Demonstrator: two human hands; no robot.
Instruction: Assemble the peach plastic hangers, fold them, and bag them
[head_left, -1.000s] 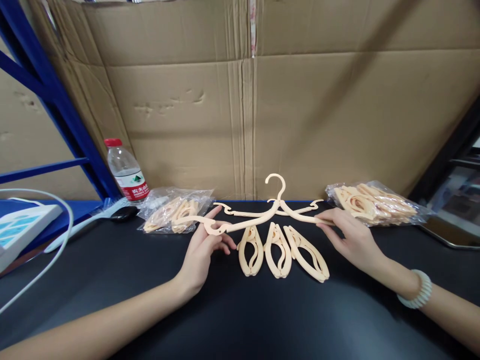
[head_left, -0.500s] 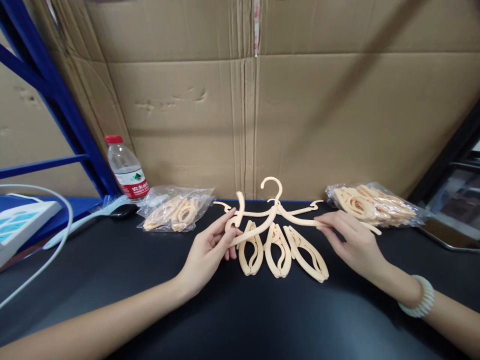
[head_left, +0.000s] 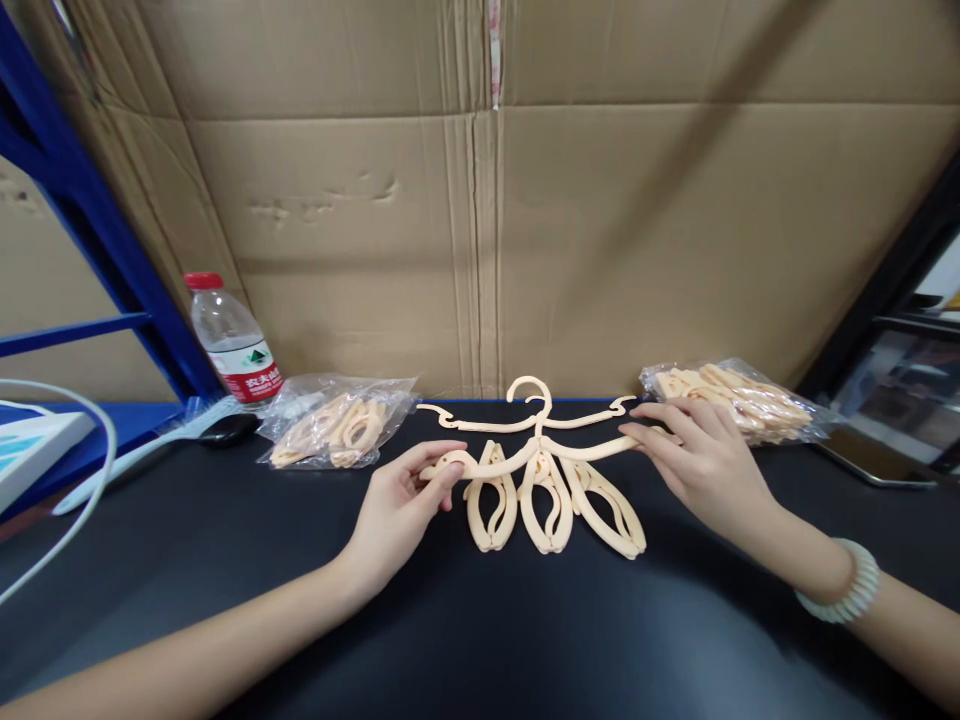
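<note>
A cream folding clothes hanger (head_left: 589,453) spans between my hands, its hook upright in the middle. My left hand (head_left: 405,510) pinches its left arm end between thumb and fingers. The right arm end is gripped by my right hand (head_left: 701,455), which wears a pale coiled band on the wrist. Behind the held one, another unfolded hanger (head_left: 499,427) lies on the black table (head_left: 480,630). Three folded hangers, a left one (head_left: 507,515), a middle one (head_left: 525,510) and a right one (head_left: 628,530), lie fanned out just below the held hanger.
A clear bag of folded hangers (head_left: 330,425) lies at left, with a second bag (head_left: 750,400) at back right. A red-capped water bottle (head_left: 244,345) stands near the blue frame (head_left: 127,270). A white cable (head_left: 105,480) curves along the left. Cardboard (head_left: 360,220) walls the back.
The hanger's left arm end, which stuck up folded, now lies in line with the arm. The hanger has dropped slightly, and the whole view has shifted a little.
</note>
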